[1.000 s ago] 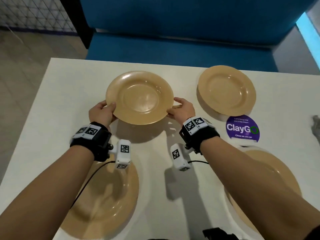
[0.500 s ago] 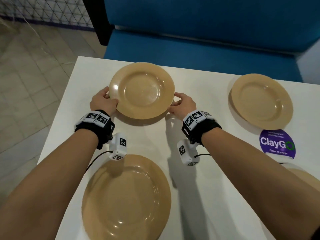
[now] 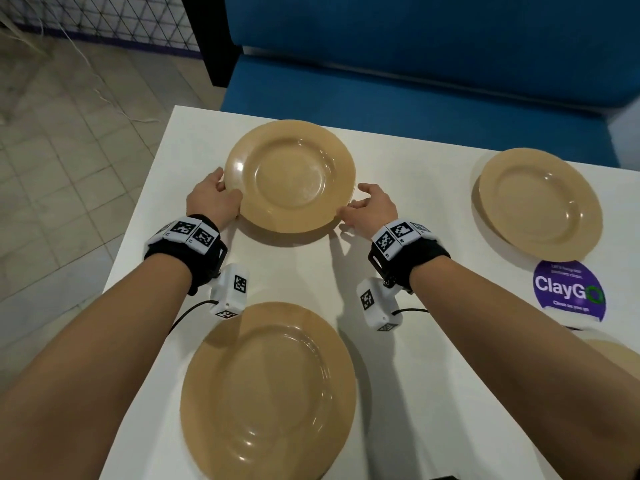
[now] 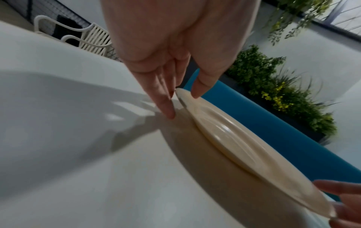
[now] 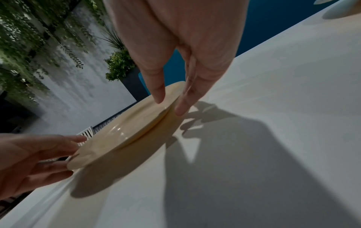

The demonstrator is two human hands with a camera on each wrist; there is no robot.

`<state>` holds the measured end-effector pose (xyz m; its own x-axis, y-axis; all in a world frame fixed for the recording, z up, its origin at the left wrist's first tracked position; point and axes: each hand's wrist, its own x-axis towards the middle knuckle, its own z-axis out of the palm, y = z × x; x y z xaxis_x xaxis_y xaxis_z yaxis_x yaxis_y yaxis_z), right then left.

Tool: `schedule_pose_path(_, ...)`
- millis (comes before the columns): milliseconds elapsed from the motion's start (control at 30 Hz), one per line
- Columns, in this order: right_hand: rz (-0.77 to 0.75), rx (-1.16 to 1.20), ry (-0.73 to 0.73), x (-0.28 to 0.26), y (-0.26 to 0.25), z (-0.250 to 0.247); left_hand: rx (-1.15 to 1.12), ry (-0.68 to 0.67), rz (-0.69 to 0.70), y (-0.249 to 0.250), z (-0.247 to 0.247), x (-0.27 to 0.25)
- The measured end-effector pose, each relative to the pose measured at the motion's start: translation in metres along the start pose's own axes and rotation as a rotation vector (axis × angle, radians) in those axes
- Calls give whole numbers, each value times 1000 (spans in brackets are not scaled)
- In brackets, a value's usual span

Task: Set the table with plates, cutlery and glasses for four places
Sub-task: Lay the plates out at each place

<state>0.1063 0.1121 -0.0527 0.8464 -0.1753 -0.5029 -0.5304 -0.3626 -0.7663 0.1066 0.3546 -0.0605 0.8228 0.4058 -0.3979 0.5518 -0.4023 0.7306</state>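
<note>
A tan plate [image 3: 291, 174] lies low at the far left of the white table [image 3: 415, 265], casting a narrow shadow. My left hand [image 3: 230, 194] pinches its left rim, thumb on top. My right hand [image 3: 351, 202] holds the right rim, thumb on the rim and fingers beside it. In the left wrist view the left hand [image 4: 181, 101] has straight fingers down at the table under the plate [image 4: 234, 138]. In the right wrist view the right hand [image 5: 170, 106] has its thumb on the plate [image 5: 126, 131]. No cutlery or glasses are in view.
Three more tan plates sit on the table: near left [image 3: 268, 386], far right [image 3: 538, 202], and one partly hidden behind my right forearm [image 3: 620, 358]. A purple ClayGo sticker [image 3: 568, 292] lies at right. A blue bench [image 3: 415, 81] runs behind the table; tiled floor lies left.
Both hands carried the plate away from me toward the table's far left place and lowered it close to the surface. My head turned left, shifting the other plates rightward in view.
</note>
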Motion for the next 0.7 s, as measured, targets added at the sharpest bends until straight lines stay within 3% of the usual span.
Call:
schedule_pose_path(133,-17,-32,-25,-18,10,-3,117,-19,49,-4,-11,-17)
schedule_pose_path(267,-14,-173,-317,-53,26,-8,224,-251,60,-12,-28,-58)
schedule_pose_path(367,-14,-278,-487,-85,42,-8,380,-258,120,-27,-38,-93)
schedule_pose_path(467,-16,-303,-494,-106,57,-6,433,-216,130,-43,-43,-117)
schedule_pose_path(700,-23,-366,-460,-139,78,-7,508,-265,103,-73,-52,-153)
